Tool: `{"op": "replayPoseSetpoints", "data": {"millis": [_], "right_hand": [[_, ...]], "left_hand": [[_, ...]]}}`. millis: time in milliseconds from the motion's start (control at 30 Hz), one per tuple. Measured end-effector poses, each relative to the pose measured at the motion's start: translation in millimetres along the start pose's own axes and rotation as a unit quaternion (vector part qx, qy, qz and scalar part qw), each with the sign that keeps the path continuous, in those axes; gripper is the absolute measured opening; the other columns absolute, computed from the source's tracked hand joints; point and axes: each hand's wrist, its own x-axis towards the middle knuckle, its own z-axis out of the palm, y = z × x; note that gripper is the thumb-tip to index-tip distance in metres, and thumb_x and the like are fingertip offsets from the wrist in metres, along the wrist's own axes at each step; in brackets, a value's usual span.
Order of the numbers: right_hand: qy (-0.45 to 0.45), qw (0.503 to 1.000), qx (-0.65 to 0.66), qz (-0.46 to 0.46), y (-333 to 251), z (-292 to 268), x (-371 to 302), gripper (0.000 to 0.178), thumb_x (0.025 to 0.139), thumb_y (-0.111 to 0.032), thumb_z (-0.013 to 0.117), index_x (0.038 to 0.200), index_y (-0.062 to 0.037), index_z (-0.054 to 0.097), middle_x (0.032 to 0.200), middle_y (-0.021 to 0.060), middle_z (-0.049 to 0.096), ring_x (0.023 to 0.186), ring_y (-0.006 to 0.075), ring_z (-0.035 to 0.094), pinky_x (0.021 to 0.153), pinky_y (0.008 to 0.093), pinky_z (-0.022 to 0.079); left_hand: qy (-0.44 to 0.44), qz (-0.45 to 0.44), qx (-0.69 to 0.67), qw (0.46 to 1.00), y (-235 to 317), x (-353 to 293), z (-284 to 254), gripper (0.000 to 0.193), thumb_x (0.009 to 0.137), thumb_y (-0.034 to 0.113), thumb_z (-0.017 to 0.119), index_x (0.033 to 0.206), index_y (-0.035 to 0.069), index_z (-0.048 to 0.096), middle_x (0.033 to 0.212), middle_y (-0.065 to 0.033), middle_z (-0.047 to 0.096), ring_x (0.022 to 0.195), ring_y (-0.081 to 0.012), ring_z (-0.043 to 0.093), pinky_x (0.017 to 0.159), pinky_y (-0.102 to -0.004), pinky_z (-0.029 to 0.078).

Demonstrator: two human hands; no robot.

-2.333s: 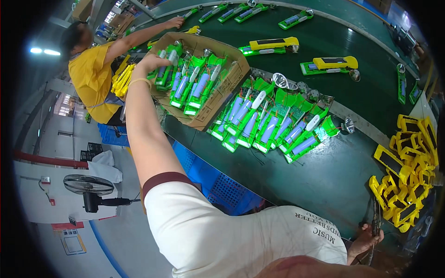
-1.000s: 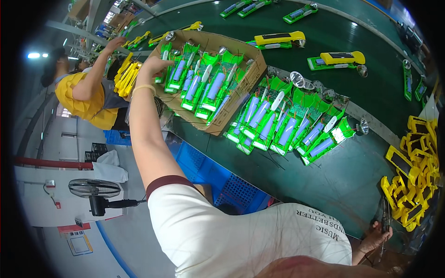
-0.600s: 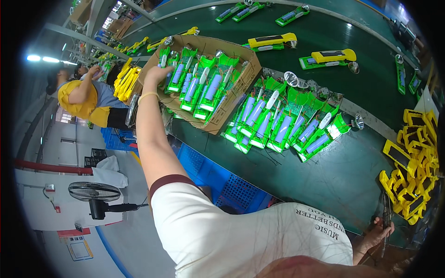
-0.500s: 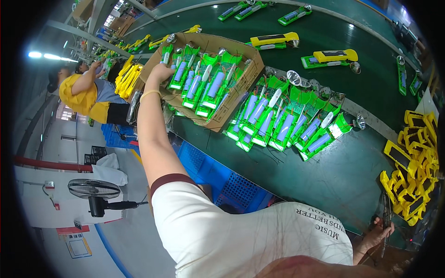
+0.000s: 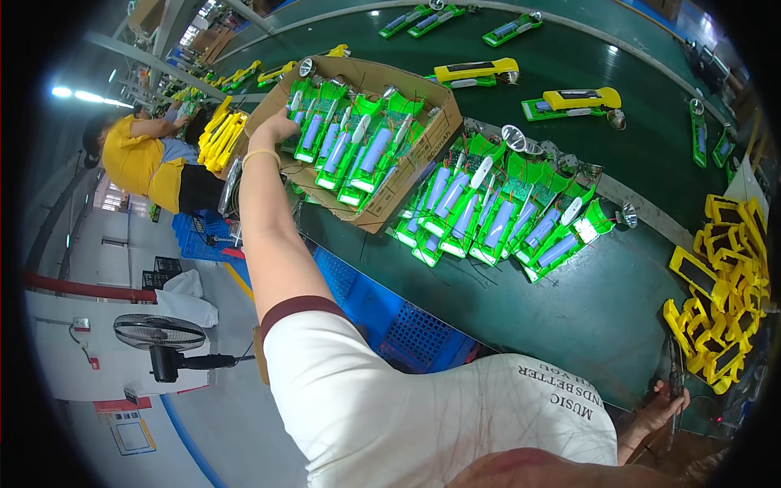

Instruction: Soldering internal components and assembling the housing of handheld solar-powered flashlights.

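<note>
My left hand (image 5: 277,128) is stretched far out to the left end of a cardboard box (image 5: 439,134). Its fingers, partly hidden, close on a green flashlight housing (image 5: 298,109) at the end of the row. Several more green housings (image 5: 373,154), with lilac battery cells, wires and silver reflectors, stand packed in the box. To its right, a second row of such housings (image 5: 496,220) leans together on the green table. At the lower right, my right hand (image 5: 661,408) is wrapped round a dark, slender tool (image 5: 675,370), whose kind I cannot make out.
Yellow frames (image 5: 724,297) lie heaped at the right. Yellow-and-green flashlights (image 5: 582,99) rest on the green belt (image 5: 561,49) behind. Blue crates (image 5: 415,329) stand below the table edge. A co-worker in yellow (image 5: 146,159) is at the left, beside yellow parts (image 5: 221,138); a fan (image 5: 163,346) stands behind.
My left hand has shifted slightly left at the box's end. The co-worker's arm and body have moved. My right hand keeps its hold on the dark tool.
</note>
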Motion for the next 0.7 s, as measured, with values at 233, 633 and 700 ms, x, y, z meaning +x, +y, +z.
{"op": "replayPoseSetpoints", "data": {"millis": [233, 633, 700], "right_hand": [[0.02, 0.997, 0.074, 0.028, 7.3, -7.8, 1.6, 0.032, 0.089, -0.036, 0.046, 0.108, -0.01, 0.041, 0.094, 0.0082, 0.052, 0.07, 0.0225, 0.054, 0.059, 0.0318, 0.045], [0.01, 0.984, 0.176, -0.03, -6.1, -2.7, -0.3, 0.035, 0.089, -0.042, 0.041, 0.104, -0.0096, 0.039, 0.086, 0.0078, 0.052, 0.066, 0.0202, 0.053, 0.052, 0.0293, 0.044], [0.002, 0.984, 0.167, -0.063, -5.3, -17.8, -3.0, 0.035, 0.089, -0.041, 0.04, 0.104, -0.0095, 0.04, 0.092, 0.0086, 0.051, 0.07, 0.0214, 0.053, 0.052, 0.03, 0.044]], "left_hand": [[0.089, 0.073, 0.326, 0.938, 77.6, -52.0, -45.7, 0.042, 0.072, 0.019, 0.055, 0.114, 0.011, 0.053, 0.1, -0.0218, 0.058, 0.096, -0.0369, 0.054, 0.084, -0.0414, 0.043], [-0.064, 0.693, 0.024, 0.718, 605.7, -154.3, 168.5, 0.038, 0.082, 0.034, 0.053, 0.116, 0.017, 0.055, 0.114, -0.0145, 0.055, 0.11, -0.0301, 0.047, 0.092, -0.0376, 0.039], [-0.001, 0.619, -0.049, 0.784, 664.7, -138.5, 255.1, 0.049, 0.077, 0.044, 0.056, 0.119, 0.019, 0.052, 0.121, -0.021, 0.046, 0.12, -0.0372, 0.035, 0.099, -0.0411, 0.032]]}}
